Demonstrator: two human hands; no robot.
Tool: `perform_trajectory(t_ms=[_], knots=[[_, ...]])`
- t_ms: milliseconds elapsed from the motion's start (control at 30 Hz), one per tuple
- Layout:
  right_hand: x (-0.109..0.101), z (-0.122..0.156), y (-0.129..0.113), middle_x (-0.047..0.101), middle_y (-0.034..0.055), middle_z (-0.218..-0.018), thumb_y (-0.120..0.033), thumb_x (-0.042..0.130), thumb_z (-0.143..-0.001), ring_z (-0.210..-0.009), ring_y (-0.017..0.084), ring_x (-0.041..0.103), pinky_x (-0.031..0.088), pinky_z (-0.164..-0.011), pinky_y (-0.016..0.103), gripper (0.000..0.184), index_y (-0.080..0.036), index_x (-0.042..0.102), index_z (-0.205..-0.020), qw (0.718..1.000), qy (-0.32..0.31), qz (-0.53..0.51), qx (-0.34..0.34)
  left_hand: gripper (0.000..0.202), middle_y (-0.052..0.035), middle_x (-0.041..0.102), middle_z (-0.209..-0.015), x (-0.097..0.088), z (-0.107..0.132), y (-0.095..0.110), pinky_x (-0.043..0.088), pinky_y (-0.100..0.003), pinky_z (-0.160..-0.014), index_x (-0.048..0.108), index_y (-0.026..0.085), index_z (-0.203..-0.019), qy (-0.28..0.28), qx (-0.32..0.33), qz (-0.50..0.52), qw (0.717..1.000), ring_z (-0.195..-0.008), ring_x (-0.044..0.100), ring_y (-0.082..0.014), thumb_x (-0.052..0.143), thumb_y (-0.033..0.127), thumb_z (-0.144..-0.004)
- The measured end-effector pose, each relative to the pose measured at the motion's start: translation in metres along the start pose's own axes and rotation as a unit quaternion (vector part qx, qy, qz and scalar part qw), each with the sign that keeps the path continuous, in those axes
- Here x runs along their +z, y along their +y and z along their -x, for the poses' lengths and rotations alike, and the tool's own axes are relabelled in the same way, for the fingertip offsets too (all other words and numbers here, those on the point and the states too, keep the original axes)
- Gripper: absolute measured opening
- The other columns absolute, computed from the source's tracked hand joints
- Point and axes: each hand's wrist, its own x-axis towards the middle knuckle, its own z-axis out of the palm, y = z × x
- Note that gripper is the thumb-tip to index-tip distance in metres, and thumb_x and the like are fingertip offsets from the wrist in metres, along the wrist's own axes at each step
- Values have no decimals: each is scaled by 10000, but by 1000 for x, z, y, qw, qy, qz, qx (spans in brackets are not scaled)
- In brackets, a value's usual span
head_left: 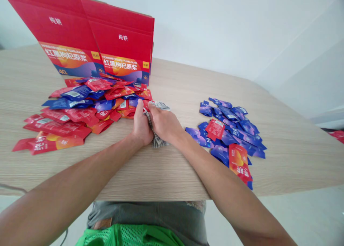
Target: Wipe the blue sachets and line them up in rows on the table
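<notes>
My left hand (pixel 140 124) and my right hand (pixel 164 123) are pressed together at the middle of the wooden table (pixel 174 167). Both are closed around a stack of sachets (pixel 158 141) held on edge, whose silver backs show above and below my fingers. Right beside my left hand lies a spread pile of red and blue sachets (pixel 80 109). A smaller pile of mostly blue sachets (pixel 231 131), with a few red ones on it, lies to the right of my right hand.
Two red cartons (pixel 96 41) with printed labels stand at the back left, behind the big pile. The table's front edge runs close to my body. A red packet (pixel 338 135) shows at the far right edge, off the table.
</notes>
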Motion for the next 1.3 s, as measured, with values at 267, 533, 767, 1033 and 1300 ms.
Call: perform_trajectory(t_ms=[267, 533, 767, 1033, 1300], knots=[[-4, -7, 20, 791, 105, -1274, -288, 348, -1105, -1128, 271, 749, 573, -999, 404, 422, -227, 676, -1363, 970, 207, -111, 61, 693, -99, 836, -1150, 4, -2, 0, 577, -517, -1115, 760, 220, -1246, -52, -9, 1, 999, -1278, 726, -340, 318, 713, -1041], [16, -11, 48, 707, 196, -1418, -193, 390, -1042, -1387, 301, 616, 427, -1236, 493, 416, -134, 714, -1297, 981, 163, -62, 80, 686, -81, 822, -1223, 9, 0, -1, 538, -505, -1171, 728, 243, -1349, -59, 1, 22, 998, -1330, 700, -320, 261, 664, -1074], [26, -9, 27, 511, 261, -1638, -403, 369, -1134, -1585, 318, 425, 334, -1302, 537, 558, -57, 521, -1544, 998, 44, -30, 44, 643, -102, 810, -1233, 3, -3, -1, 524, -490, -1183, 717, 234, -1372, -55, 23, 28, 998, -1326, 701, -317, 309, 631, -1074], [6, -2, 8, 549, 296, -1583, -367, 353, -1124, -1547, 389, 444, 360, -1259, 605, 553, -14, 520, -1516, 1000, -8, 16, 22, 646, -118, 817, -1193, -2, -7, -3, 524, -490, -1186, 740, 201, -1280, -39, 25, 17, 999, -1297, 715, -317, 370, 677, -1049], [-2, 2, -10, 753, 258, -1213, -233, 322, -1097, -1258, 427, 644, 518, -1062, 628, 478, -90, 612, -1450, 999, -2, 24, 30, 559, -93, 816, -1198, -2, 1, 1, 539, -522, -1173, 765, 242, -1102, -48, -2, -11, 999, -1382, 658, -364, 424, 679, -1032]])
